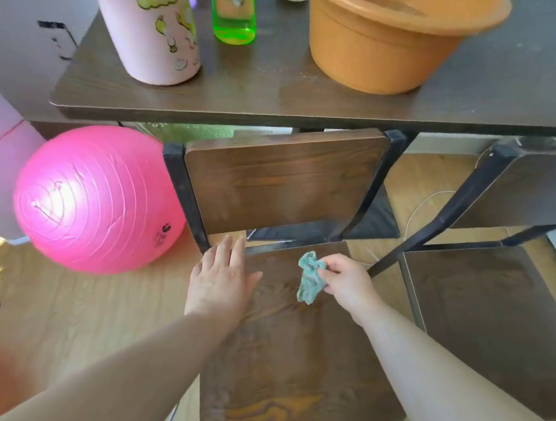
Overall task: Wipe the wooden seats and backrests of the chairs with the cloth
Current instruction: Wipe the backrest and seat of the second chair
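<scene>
Teal cloth (310, 278), crumpled, is hanging from the right hand (346, 281), which is pinching it betw. thumb and curled fingers. Its lower end is touching or almost touching the wooden seat (289, 356) of the nearer chair; can't tell which. The cloth is sitting over the seat's back portion, toward the seat's right side. The left hand (220, 279) is lying flat, fingers straight and close together, holding nothing, palm pressing on the seat's back-left corner. The cloth is hanging betw. the two hands, held only by the right one and apart from the left.

Step in hand, as I'm judging it: wiping this seat, w/ the left hand steadying the chair. The seat is looking streaky and glossy in places, poss. damp, so how much is done is unclear. The next move is prob. calling for pressing the cloth flat and sweeping it toward the seat's front edge, then lifting it to the backrest (284, 180), rising just behind the seat.

Outward: a second chair's seat (478, 312) is standing just right of the near seat. A pink ball (97, 198) is resting left of and behind the seat. A dark table (263, 97) is spanning behind and above the seat, carrying an orange basin (389, 34), pink bottle (155, 35) and green bottle (234, 17).
</scene>
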A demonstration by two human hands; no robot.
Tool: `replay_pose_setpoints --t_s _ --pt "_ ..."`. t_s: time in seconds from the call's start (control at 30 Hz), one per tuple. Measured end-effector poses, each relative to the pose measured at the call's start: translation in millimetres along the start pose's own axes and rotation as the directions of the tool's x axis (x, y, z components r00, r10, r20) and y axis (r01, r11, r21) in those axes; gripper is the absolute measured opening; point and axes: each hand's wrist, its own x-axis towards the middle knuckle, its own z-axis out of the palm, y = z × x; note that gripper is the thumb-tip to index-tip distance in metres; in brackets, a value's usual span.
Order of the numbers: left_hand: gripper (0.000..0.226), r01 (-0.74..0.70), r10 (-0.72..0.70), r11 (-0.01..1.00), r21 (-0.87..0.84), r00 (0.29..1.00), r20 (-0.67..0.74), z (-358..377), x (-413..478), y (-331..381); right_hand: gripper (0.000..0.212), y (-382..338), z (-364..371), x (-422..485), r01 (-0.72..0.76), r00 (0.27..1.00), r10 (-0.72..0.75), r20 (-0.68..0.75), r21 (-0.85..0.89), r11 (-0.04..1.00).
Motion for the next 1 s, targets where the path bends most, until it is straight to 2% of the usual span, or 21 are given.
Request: replay_pose_setpoints --t_s 0.1,0.2,0.3,0.37,0.47,0.57,0.67,0.77,1.0 --pt "0.072 -0.001 0.001 1.0 0.006 1.0 0.025 20 4 12 0.01 22 -4 11 -0.003 1.0 0.002 -0.013 -0.064 0.998" --pt "0.072 0.019 -0.019 1.0 -0.006 0.998 0.063 43 7 20 0.017 48 -7 19 0.046 0.999 -0.049 -0.003 -0.268 0.962" --pt "0.072 0.053 -0.049 0.998 -0.029 0.993 0.111 60 8 27 0.024 68 -8 21 0.196 0.973 -0.23 0.016 -0.58 0.79" --pt "0.071 0.067 -0.062 0.997 -0.04 0.99 0.126 67 9 32 0.024 76 -5 22 0.24 0.961 -0.27 0.052 -0.636 0.734" --pt "0.07 0.084 -0.076 0.995 -0.056 0.988 0.133 76 10 37 0.037 80 6 23 0.246 0.96 -0.272 0.063 -0.655 0.714" --pt "0.07 0.105 -0.095 0.992 -0.068 0.986 0.139 83 11 40 0.053 79 17 22 0.192 0.972 -0.235 0.029 -0.675 0.712" --pt "0.07 0.136 -0.125 0.988 -0.075 0.982 0.139 89 13 40 0.06 78 23 23 0.154 0.973 -0.229 -0.014 -0.701 0.696" --pt "0.07 0.147 -0.135 0.986 -0.081 0.98 0.145 93 15 42 0.055 82 27 29 0.125 0.972 -0.226 -0.064 -0.674 0.728" --pt "0.069 0.14 -0.12 0.984 -0.108 0.978 0.17 102 16 41 0.027 79 22 38 0.092 0.971 -0.189 -0.148 -0.497 0.863"
